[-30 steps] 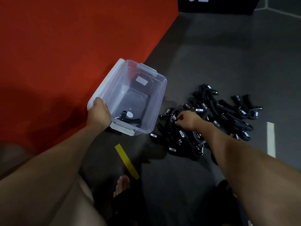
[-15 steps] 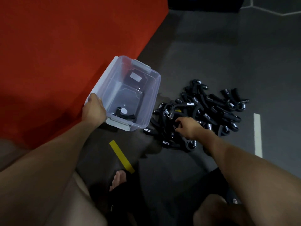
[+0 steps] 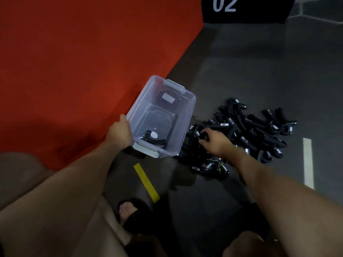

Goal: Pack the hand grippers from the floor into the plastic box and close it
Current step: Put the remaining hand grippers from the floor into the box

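Observation:
A clear plastic box [image 3: 187,115] without a lid stands on the dark floor beside a red mat. My left hand [image 3: 119,133] grips its near left rim. One black hand gripper [image 3: 155,140] lies in the box's near end. To the right of the box, several black hand grippers [image 3: 246,130] with metal springs lie in a pile on the floor. My right hand [image 3: 213,142] reaches into the pile's left side, fingers curled round a gripper [image 3: 201,135] there.
The red mat [image 3: 74,71] fills the left. A yellow tape strip [image 3: 146,182] and a white floor line [image 3: 308,162] mark the grey floor. My sandalled foot [image 3: 130,212] is near the bottom. A black board marked 02 [image 3: 245,8] stands at the back.
My right hand has shifted left across the pile toward the box and closed on a gripper. My left hand stays on the box rim. The camera view shifted.

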